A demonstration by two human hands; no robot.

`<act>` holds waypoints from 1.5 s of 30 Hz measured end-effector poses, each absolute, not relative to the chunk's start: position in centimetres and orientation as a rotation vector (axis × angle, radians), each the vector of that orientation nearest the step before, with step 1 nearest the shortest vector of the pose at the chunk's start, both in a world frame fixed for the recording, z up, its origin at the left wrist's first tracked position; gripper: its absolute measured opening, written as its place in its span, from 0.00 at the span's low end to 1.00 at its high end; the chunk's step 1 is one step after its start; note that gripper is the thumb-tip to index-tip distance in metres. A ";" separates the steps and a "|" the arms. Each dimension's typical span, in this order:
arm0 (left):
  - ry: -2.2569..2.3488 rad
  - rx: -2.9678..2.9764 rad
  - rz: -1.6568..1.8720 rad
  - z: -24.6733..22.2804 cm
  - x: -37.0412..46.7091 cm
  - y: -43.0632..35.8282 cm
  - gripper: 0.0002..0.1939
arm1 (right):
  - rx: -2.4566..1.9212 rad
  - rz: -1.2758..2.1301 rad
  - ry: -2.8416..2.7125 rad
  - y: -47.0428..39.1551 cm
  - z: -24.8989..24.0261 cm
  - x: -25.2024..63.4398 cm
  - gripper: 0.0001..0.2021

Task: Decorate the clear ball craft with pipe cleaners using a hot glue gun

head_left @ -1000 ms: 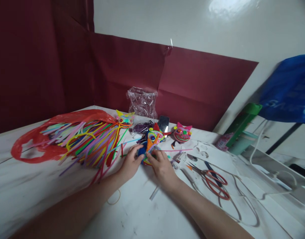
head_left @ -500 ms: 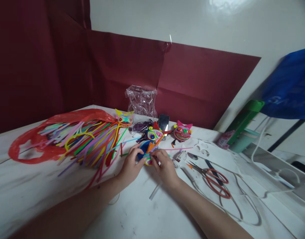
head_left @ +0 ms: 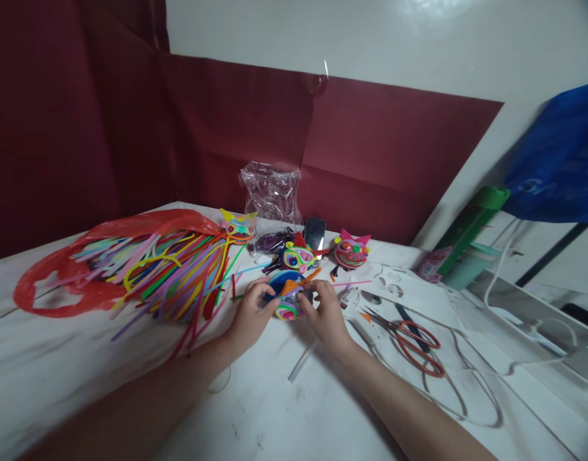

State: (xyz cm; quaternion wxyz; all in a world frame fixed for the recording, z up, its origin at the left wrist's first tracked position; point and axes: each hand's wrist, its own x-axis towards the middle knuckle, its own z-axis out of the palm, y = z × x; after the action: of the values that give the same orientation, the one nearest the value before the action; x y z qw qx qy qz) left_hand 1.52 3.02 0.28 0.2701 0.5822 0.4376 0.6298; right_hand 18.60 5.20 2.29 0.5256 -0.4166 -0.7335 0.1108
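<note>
A round blue craft figure [head_left: 279,280] with an orange ear-like piece [head_left: 288,287], a purple strip and a coloured face lies between my two hands, low over the table. My left hand [head_left: 250,312] grips its left edge, thumb in front and fingers behind. On the other side, my right hand [head_left: 326,315] has its thumb against the figure near the purple strip, fingers curled at its right edge. An orange fuzzy strip [head_left: 311,276] sticks out above my right fingertips. Just behind stands a similar dark blue figure [head_left: 297,257] with a red horn.
Pipe cleaners [head_left: 178,275] spill from a red plastic bag [head_left: 29,288] at left. Yellow-eared [head_left: 238,227] and pink [head_left: 351,251] craft figures stand behind, near a phone [head_left: 315,232] and clear wrapper [head_left: 270,192]. Scissors [head_left: 409,339], cables and a glue stick [head_left: 302,362] lie nearer.
My right hand has shifted slightly right and its fingers have spread from the purple strip, showing more of the figure's face. My left hand keeps its grip.
</note>
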 end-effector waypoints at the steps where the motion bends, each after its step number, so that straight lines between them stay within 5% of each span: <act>1: 1.159 1.493 1.680 0.3 1.5 3.1 0.06 | -0.999 0.280 -1.760 5.2 2.1 18.6 0.04; 45: 1.318 1.731 1.453 1.9 0.1 3.4 0.05 | -0.985 0.585 -1.652 6.1 1.0 18.8 0.08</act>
State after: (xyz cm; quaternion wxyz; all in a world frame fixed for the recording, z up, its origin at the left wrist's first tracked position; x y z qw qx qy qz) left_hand 0.08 3.39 1.90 0.2595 0.6389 0.4866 0.5364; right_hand 18.82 6.15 1.02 0.5359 -0.4137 -0.6938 0.2457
